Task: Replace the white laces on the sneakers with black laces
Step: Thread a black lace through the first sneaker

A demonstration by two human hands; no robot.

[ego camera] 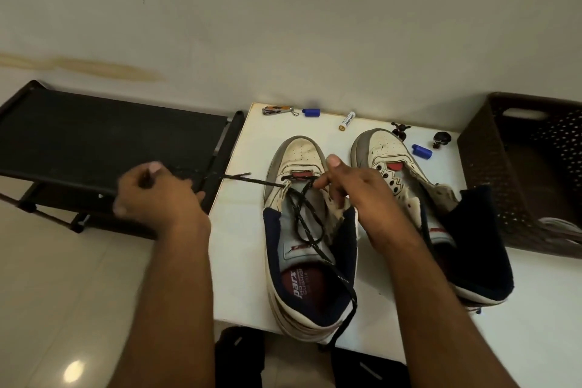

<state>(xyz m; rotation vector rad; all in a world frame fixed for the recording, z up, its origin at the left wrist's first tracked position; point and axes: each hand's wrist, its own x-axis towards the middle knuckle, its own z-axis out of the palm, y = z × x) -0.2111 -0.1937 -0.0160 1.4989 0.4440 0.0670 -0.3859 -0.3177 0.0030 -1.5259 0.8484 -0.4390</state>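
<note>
Two worn white and grey sneakers stand side by side on a white table (pixel 239 261), toes pointing away. The left sneaker (pixel 310 280) has a black lace (pixel 302 214) threaded through its lowest eyelets, one end trailing over the heel and off the table's front edge. My left hand (pixel 157 198) is off the table's left side, pinching the lace's other end and holding it taut. My right hand (pixel 356 192) rests on the left sneaker's right eyelet flap, fingers around the flap's edge. The right sneaker (pixel 419 198) has no lace in its eyelets.
A black shoe rack (pixel 94 142) stands left of the table. A brown perforated basket (pixel 519 173) sits at the right. Along the table's far edge lie a nail clipper (pixel 277 110), two blue caps (pixel 311 112), a battery (pixel 347 120) and small dark figurines (pixel 441 138).
</note>
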